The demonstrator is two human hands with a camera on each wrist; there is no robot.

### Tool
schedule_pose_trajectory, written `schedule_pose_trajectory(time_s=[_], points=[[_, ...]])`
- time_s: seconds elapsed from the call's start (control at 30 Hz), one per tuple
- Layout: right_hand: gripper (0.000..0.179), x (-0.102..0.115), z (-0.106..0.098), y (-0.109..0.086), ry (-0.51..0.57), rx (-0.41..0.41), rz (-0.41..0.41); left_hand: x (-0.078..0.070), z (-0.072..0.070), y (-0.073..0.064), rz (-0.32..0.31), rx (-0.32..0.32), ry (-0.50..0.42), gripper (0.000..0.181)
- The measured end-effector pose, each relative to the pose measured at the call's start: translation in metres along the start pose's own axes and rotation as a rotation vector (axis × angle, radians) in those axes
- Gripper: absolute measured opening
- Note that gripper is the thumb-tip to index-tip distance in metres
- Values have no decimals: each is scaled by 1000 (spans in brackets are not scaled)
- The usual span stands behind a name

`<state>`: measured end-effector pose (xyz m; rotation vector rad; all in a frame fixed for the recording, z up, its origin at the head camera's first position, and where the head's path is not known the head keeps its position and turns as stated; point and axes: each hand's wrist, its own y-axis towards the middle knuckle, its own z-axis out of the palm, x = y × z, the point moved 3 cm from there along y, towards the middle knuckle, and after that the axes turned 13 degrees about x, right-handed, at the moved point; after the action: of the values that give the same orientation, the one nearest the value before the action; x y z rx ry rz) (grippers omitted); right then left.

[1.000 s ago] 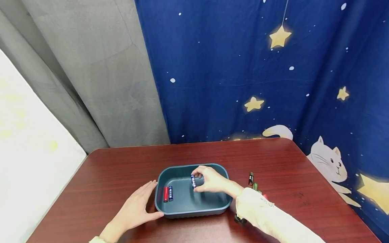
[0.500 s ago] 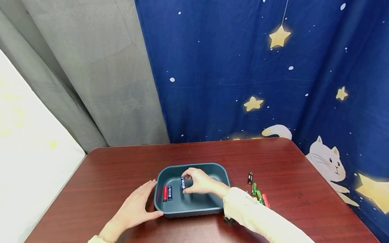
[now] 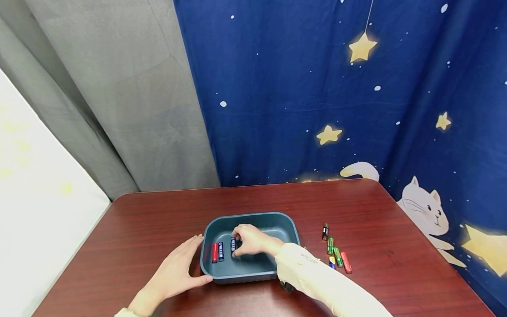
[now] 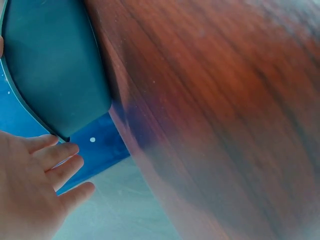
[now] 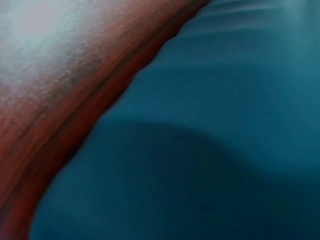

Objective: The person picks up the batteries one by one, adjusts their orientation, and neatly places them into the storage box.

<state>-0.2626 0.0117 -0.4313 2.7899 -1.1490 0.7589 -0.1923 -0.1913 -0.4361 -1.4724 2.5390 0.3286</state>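
A dark teal tray [image 3: 253, 277] with raised walls stands on the table. Inside it at the left, a red battery [image 3: 214, 252] and a blue battery [image 3: 221, 252] lie side by side. My right hand [image 3: 251, 240] reaches down into the tray and pinches another blue battery [image 3: 233, 246] between thumb and fingers, just right of that pair. At the tray's left end, my left hand [image 3: 176, 268] has its fingers extended, fingertips and thumb right at the rim. The left wrist view shows these straight fingers [image 4: 65, 170] by the tray's edge. In the right wrist view, the tray wall [image 5: 200, 100] hides the hand.
Right of the tray on the table [image 3: 158, 220] lie a black battery [image 3: 325, 231], green batteries [image 3: 337, 256], a red battery [image 3: 346, 262] and a blue-and-yellow one [image 3: 332, 262] partly behind the right sleeve [image 3: 317, 277]. A blue curtain [image 3: 277, 110] hangs behind the table.
My right hand has moved left and lower into the tray with the blue battery, close to the other two. The left hand stays at the rim. More batteries show beyond the right sleeve.
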Motion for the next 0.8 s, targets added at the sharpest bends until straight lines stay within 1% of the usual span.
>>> schedule_pose_trajectory(time_s=[0.13, 0.43, 0.63, 0.8], points=[[42, 2, 1, 5, -16, 13, 9, 0, 0, 0, -8, 8, -8, 94], [40, 8, 12, 17, -104, 34, 27, 0, 0, 0, 10, -21, 9, 93], [44, 12, 16, 21, -93, 33, 36, 0, 1, 0, 25, -33, 14, 93], [47, 13, 16, 21, -78, 24, 43, 0, 2, -1, 25, -36, 11, 93]])
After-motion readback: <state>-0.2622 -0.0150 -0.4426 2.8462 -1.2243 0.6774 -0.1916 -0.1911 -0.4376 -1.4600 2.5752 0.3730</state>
